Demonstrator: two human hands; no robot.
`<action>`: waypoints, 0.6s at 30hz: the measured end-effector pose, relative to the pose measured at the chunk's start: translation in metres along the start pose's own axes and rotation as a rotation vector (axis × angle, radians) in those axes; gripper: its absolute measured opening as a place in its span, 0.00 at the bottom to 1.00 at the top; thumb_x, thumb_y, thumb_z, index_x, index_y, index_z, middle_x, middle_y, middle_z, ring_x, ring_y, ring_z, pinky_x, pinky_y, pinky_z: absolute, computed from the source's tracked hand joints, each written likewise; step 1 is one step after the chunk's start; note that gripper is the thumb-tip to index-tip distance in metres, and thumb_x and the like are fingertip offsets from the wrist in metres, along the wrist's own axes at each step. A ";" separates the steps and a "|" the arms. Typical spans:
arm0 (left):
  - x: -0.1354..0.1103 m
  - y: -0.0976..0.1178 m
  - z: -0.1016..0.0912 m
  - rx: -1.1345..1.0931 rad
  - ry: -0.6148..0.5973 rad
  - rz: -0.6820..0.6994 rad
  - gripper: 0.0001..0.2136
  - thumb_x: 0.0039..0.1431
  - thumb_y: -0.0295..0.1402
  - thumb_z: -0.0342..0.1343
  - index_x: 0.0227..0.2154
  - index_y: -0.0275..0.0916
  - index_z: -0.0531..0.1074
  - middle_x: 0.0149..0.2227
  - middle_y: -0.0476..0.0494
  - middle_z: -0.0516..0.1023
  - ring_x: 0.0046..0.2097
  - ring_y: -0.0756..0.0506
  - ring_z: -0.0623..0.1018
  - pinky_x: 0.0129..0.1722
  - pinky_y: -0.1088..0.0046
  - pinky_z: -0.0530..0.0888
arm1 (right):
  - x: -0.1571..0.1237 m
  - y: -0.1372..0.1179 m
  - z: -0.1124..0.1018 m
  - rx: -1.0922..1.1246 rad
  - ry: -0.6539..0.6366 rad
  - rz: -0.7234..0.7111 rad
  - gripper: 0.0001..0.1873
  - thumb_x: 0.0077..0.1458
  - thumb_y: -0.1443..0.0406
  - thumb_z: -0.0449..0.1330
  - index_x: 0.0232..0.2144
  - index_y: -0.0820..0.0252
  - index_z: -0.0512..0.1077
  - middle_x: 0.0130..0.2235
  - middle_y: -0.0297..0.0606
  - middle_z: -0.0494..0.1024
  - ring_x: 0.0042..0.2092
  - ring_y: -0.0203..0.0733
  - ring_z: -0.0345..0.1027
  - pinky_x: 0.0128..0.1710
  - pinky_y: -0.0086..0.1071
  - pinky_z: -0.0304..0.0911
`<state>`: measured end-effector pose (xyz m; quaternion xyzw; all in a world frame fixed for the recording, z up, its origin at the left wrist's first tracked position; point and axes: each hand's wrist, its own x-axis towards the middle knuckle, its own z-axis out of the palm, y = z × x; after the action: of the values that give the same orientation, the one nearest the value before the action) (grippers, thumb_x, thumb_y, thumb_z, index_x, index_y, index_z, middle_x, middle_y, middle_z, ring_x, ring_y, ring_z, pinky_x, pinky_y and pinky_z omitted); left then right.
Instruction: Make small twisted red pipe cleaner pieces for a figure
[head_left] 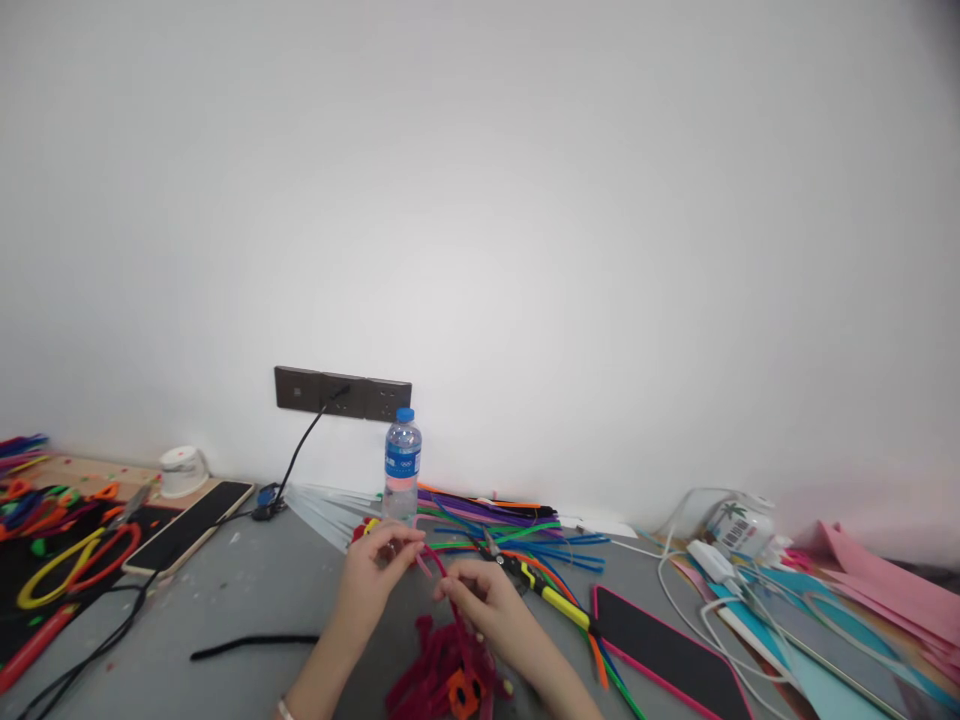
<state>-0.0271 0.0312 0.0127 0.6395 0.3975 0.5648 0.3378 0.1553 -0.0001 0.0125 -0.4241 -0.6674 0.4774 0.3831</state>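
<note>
My left hand (379, 560) pinches one end of a magenta pipe cleaner (433, 560) between thumb and fingertips. Close beside it, my right hand (480, 597) grips the same pipe cleaner lower down, its fingers curled. Below my hands lies a dark magenta bundle of pipe cleaners (427, 672) with an orange piece (463, 692) bearing dark spots. Part of the bundle is hidden by my right hand. A small red and yellow piece (363, 529) shows behind my left hand. One black pipe cleaner (255, 641) rests on the grey table beside my left forearm.
A water bottle (403, 465) stands behind my hands, near coloured pipe cleaners (517, 535). Yellow-handled pliers (551, 595) and a pink-edged phone (664, 655) lie right. Scissors (71, 570), another phone (191, 527) and black cables (112, 625) are left. White cables (679, 590) cross coloured paper.
</note>
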 end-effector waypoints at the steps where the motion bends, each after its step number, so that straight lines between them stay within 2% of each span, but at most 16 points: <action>1: 0.000 0.000 0.001 -0.019 -0.005 -0.029 0.08 0.52 0.37 0.60 0.28 0.38 0.79 0.28 0.44 0.79 0.30 0.45 0.76 0.28 0.74 0.71 | 0.001 0.001 -0.001 0.051 0.015 0.028 0.25 0.55 0.46 0.55 0.27 0.62 0.73 0.16 0.25 0.59 0.17 0.30 0.50 0.18 0.25 0.45; 4: -0.002 0.001 0.004 -0.081 -0.048 -0.138 0.10 0.51 0.39 0.60 0.28 0.37 0.79 0.27 0.44 0.78 0.29 0.45 0.76 0.29 0.73 0.71 | 0.004 0.004 -0.005 0.168 0.108 0.059 0.26 0.52 0.43 0.56 0.28 0.61 0.71 0.14 0.25 0.63 0.15 0.30 0.52 0.16 0.24 0.47; 9: -0.009 0.005 0.015 -0.191 -0.160 -0.269 0.13 0.49 0.41 0.61 0.32 0.36 0.78 0.27 0.45 0.79 0.29 0.46 0.76 0.31 0.72 0.72 | 0.008 0.002 -0.010 0.271 0.220 0.000 0.26 0.50 0.43 0.58 0.27 0.61 0.70 0.18 0.33 0.74 0.19 0.35 0.64 0.22 0.26 0.56; 12: -0.012 0.007 0.020 -0.236 -0.195 -0.310 0.15 0.49 0.44 0.62 0.33 0.36 0.76 0.27 0.47 0.76 0.28 0.47 0.74 0.29 0.73 0.72 | 0.008 0.001 -0.011 0.265 0.258 -0.030 0.26 0.50 0.43 0.57 0.27 0.60 0.70 0.18 0.34 0.75 0.21 0.37 0.67 0.23 0.28 0.58; 15: -0.014 0.006 0.022 -0.271 -0.246 -0.371 0.17 0.48 0.48 0.62 0.28 0.36 0.72 0.24 0.51 0.70 0.26 0.49 0.70 0.22 0.76 0.71 | 0.007 0.000 -0.010 0.207 0.313 -0.067 0.25 0.51 0.43 0.57 0.25 0.59 0.69 0.18 0.34 0.75 0.21 0.39 0.68 0.24 0.30 0.60; 18: -0.016 0.005 0.023 -0.291 -0.295 -0.409 0.19 0.47 0.50 0.61 0.26 0.37 0.68 0.24 0.52 0.67 0.28 0.49 0.70 0.20 0.78 0.70 | 0.007 -0.002 -0.008 0.158 0.344 -0.094 0.25 0.51 0.43 0.57 0.24 0.59 0.69 0.18 0.35 0.75 0.22 0.40 0.68 0.25 0.31 0.62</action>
<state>-0.0047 0.0153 0.0072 0.5659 0.3795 0.4368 0.5873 0.1596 0.0087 0.0171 -0.4362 -0.5716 0.4306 0.5456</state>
